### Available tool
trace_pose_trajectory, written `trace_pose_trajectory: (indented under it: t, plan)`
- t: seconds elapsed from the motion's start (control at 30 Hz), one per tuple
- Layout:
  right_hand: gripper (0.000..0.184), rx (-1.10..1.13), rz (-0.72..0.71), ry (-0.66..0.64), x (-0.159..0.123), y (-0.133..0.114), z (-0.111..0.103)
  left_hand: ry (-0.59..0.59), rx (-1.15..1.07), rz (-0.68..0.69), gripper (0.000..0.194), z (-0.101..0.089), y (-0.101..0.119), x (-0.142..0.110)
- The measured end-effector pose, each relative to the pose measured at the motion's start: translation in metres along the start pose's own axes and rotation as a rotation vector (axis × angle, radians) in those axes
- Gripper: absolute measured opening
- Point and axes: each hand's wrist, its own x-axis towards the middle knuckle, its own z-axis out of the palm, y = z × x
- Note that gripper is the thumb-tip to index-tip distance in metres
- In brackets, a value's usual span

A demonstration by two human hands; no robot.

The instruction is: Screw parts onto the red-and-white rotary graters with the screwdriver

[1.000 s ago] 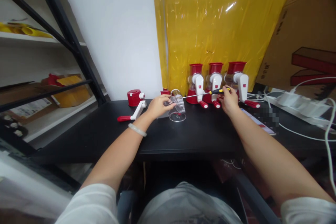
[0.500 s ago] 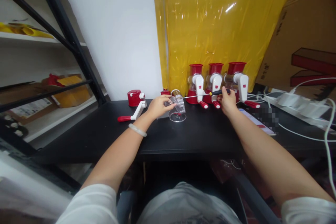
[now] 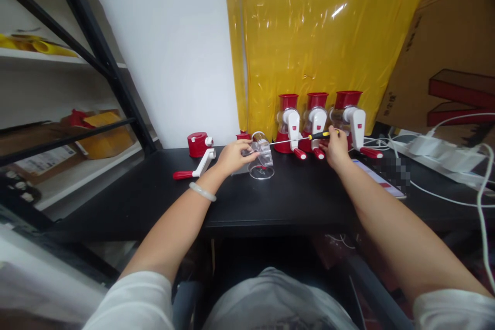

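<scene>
Your left hand [image 3: 236, 156] grips clear plastic cylindrical body [image 3: 264, 155], right [image 3: 335, 147] grips yellow-black-handled, thin-shafted metal screwdriver [image 3: 288, 141].

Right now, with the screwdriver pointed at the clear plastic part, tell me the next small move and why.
Probably a small twist of the screwdriver by the right hand: its shaft end appears to meet the clear plastic part, which the left hand holds.

Dim, soft light puts white glare on the yellow sheet [image 3: 317, 51], while lens distortion stretches the blurry edges.
</scene>
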Motion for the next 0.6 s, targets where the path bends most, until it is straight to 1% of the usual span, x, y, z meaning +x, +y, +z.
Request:
trace_pose_trajectory:
  t: [0.07,0.13,0.2,0.3,0.37,0.43,0.53,0.6]
  plan:
    - [0.041,-0.046,-0.042,0.001,0.0014,0.0030,-0.0014,-0.001,0.002,-0.005,0.017,0.0002,-0.0001,0.0001]
    - [0.044,-0.038,-0.044,-0.011,0.0034,0.0048,-0.0023,-0.004,0.004,-0.006,0.017,0.0002,-0.0001,0.0002]
    - [0.041,0.010,-0.022,-0.017,0.0055,0.0050,-0.0021,-0.007,0.003,-0.003,0.017,-0.0002,0.0001,0.0001]
    - [0.034,0.100,0.050,-0.020,0.0073,0.0037,-0.0003,-0.007,0.001,0.001,0.017,-0.0010,0.0010,-0.0002]
    - [0.029,0.121,0.068,-0.026,0.0079,0.0033,0.0003,-0.007,0.001,-0.001,0.017,-0.0016,0.0020,-0.0004]
    - [0.027,0.075,0.026,-0.025,0.0085,0.0043,-0.0006,-0.008,0.002,-0.010,0.016,-0.0020,0.0032,-0.0004]
    - [0.035,-0.049,-0.044,-0.017,0.0100,0.0076,-0.0044,-0.013,0.002,-0.020,0.017,-0.0026,0.0046,-0.0004]
    - [0.038,-0.080,-0.060,-0.040,0.0102,0.0091,-0.0068,-0.010,0.002,-0.018,0.018,-0.0027,0.0048,-0.0005]
